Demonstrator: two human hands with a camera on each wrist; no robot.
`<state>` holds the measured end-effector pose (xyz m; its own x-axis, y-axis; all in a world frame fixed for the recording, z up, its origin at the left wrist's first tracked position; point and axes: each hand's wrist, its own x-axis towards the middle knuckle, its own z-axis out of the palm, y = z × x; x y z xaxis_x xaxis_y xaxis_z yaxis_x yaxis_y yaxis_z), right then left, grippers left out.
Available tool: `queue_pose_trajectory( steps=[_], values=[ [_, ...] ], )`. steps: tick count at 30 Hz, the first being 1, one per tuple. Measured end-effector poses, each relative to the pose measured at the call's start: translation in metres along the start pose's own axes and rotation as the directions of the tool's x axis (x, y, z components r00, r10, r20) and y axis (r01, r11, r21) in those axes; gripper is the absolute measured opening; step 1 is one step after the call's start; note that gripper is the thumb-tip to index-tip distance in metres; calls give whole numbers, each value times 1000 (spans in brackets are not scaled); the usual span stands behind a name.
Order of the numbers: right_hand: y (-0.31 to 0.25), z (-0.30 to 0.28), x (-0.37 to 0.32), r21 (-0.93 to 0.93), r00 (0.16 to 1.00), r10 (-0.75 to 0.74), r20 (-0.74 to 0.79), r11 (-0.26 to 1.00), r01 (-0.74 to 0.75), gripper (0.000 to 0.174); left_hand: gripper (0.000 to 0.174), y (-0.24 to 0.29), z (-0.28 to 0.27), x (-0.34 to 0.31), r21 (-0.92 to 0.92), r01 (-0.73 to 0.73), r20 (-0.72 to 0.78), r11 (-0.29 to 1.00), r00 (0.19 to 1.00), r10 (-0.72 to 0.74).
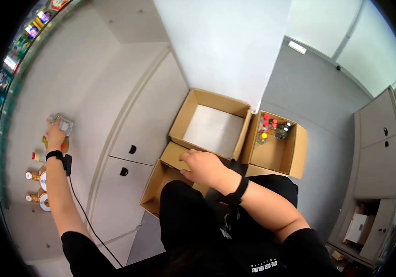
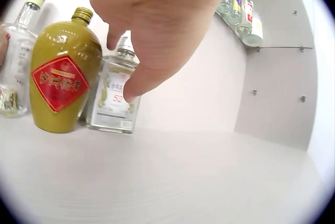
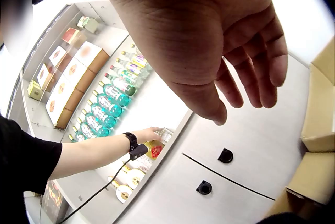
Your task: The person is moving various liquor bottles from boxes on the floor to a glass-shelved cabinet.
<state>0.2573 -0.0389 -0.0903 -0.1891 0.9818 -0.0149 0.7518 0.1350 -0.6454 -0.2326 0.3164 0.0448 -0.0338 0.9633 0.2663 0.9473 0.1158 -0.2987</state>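
My left hand reaches onto the pale shelf and grips a clear, flat-sided liquor bottle around its upper part. Thumb and a finger lie on either side of it in the left wrist view, while the palm hides some of its top. The bottle stands upright with a white label and white cap. Close beside it is an olive-yellow ceramic bottle with a red diamond label, then a clear bottle with a red cap. My right hand hovers above the boxes, fingers loosely bent and holding nothing.
A large open carton stands below the shelf. To its right, a smaller carton contains several bottles. Another open carton sits by my knee. Teal bottles line an upper shelf. A black cable trails from my left wrist.
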Motion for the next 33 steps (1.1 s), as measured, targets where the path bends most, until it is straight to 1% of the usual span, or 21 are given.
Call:
queue_pose_trajectory(
  steps=[1, 2, 3, 4, 5, 7, 8, 10, 11, 12, 13, 15, 17, 19, 21, 23, 25, 27, 29, 31, 33],
  values=[
    [1, 1, 1, -1, 1000, -1, 12, 1000, 1, 34, 73, 10, -7, -4, -1, 34, 32, 999, 999, -34],
    [2, 2, 2, 4, 1000, -4, 14, 1000, 4, 34, 73, 22, -9, -8, -12, 21, 40, 1000, 999, -20],
    [2, 2, 3, -3, 1000, 14, 16, 1000, -14, 34, 71, 32, -7, -10, -39, -39, -85, 998, 996, 36],
    [3, 2, 4, -3, 1000, 8, 25, 1000, -8, 34, 69, 44, -10, -15, -60, -99, -211, 993, 974, 84],
    [4, 2, 5, -2, 999, 2, 34, 1000, -2, 34, 69, 54, -13, -21, -73, -107, -202, 992, 975, 90],
    [4, 1, 6, -9, 1000, 0, 31, 1000, 0, 34, 61, 97, -47, -59, -216, -362, -346, 907, 897, 276],
    [2, -2, 7, 2, 1000, 2, 14, 1000, -2, 34, 61, 117, -60, -78, -228, -361, -341, 904, 900, 273],
    [0, -8, 6, 8, 1000, 4, 7, 1000, -4, 34, 56, 155, -86, -121, -224, -566, -409, 793, 793, 451],
    [-1, -11, 7, 25, 1000, -9, -27, 1000, 10, 34, 56, 173, -96, -142, -233, -562, -404, 793, 798, 447],
    [-1, -13, 8, 41, 998, -23, -60, 999, 26, 34, 52, 191, -106, -164, -342, -609, -401, 716, 783, 475],
    [0, -16, 8, 37, 998, -23, -52, 999, 24, 34, 48, 206, -115, -184, -444, -643, -403, 624, 765, 502],
    [2, -23, 9, 85, 994, -16, -107, 996, 25, 33, 40, 234, -123, -218, -578, -648, -386, 497, 753, 532],
    [6, -32, 10, 87, 992, -16, -128, 996, 27, 33, 32, 259, -128, -256, -713, -571, -346, 407, 791, 505],
    [5, -49, 10, 144, 995, 15, -101, 990, 0, 32, 26, 278, -119, -281, -791, -543, -329, 281, 766, 553],
    [17, -53, 14, 133, 987, 13, -157, 991, 8, 32, 23, 295, -107, -306, -855, -471, -286, 215, 777, 561],
    [25, -68, 17, 130, 989, 48, -140, 991, -30, 31, 22, 304, -92, -325, -875, -447, -270, 186, 770, 577],
    [51, -72, 21, 60, 988, 61, -143, 997, -53, 30, 22, 308, -84, -342, -882, -435, -264, 181, 773, 577],
    [79, -81, 21, -16, 985, 141, -95, 990, -143, 31, 22, 307, -80, -355, -891, -406, -226, 203, 784, 578],
    [114, -87, 18, -58, 972, 223, -78, 972, -228, 31, 21, 304, -77, -364, -896, -384, -193, 223, 790, 582],
    [157, -86, 12, -101, 957, 272, -105, 954, -282, 30, 20, 298, -74, -369, -882, -418, -240, 218, 796, 555],
    [208, -80, 4, -123, 934, 349, -83, 926, -357, 32, 21, 290, -70, -371, -885, -403, -227, 232, 810, 541]
  ],
)
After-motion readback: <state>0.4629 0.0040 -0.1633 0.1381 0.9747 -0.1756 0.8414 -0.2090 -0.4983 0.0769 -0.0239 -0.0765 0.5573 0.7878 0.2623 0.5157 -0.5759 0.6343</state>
